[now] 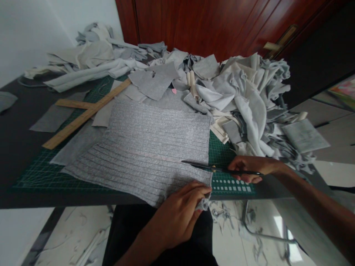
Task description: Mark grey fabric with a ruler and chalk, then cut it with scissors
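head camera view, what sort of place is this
Probably a fabric-cutting or sewing workspace, though whether at home or in a workshop I can't tell. The signs: a gridded green cutting mat, scissors partway into grey ribbed fabric, and piled cloth pieces.

We record one ribbed cloth point(155, 133), mottled grey with darker parallel lines; one pair of scissors point(219, 169), black, its pivot point(213, 169) gold-toned; one cutting mat point(219, 147), green, with pale gridlines and white rows of dots and squares; one wooden ruler point(89, 112), tan; heaped scraps point(227, 90), greys, off-white and cream; one small piece point(173, 91), pink; one tabletop point(16, 142), dark grey. We list one door point(194, 26), reddish brown, handle point(280, 42) brass-coloured.
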The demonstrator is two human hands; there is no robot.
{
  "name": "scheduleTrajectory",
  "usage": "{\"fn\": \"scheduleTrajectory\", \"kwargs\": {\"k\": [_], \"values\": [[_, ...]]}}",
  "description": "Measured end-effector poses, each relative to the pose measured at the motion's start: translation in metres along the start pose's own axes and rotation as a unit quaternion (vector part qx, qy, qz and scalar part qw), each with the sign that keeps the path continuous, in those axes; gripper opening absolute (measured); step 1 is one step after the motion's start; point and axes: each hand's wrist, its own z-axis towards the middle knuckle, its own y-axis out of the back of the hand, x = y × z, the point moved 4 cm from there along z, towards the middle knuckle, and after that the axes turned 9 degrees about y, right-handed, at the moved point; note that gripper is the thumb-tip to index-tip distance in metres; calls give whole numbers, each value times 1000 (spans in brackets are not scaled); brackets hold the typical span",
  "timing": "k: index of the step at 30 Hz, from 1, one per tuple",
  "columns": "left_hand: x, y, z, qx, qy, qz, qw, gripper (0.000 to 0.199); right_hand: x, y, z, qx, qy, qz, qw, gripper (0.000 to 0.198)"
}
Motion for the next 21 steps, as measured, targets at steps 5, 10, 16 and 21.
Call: {"fn": "scheduleTrajectory", "kwargs": {"k": [5, 10, 16, 21], "values": [[0, 1, -1, -5, 8, -11, 1000, 51, 1, 2, -3, -7, 5, 21, 1000, 42], [0, 2, 0, -5, 11, -27, 1000, 51, 12, -3, -2, 2, 3, 5, 1000, 43], [0, 4, 0, -5, 11, -40, 999, 51, 27, -3, 11, 31, 12, -21, 999, 53], [-1, 5, 0, -9, 12, -40, 999, 52, 39, 0, 21, 33, 4, -117, 993, 47]]}}
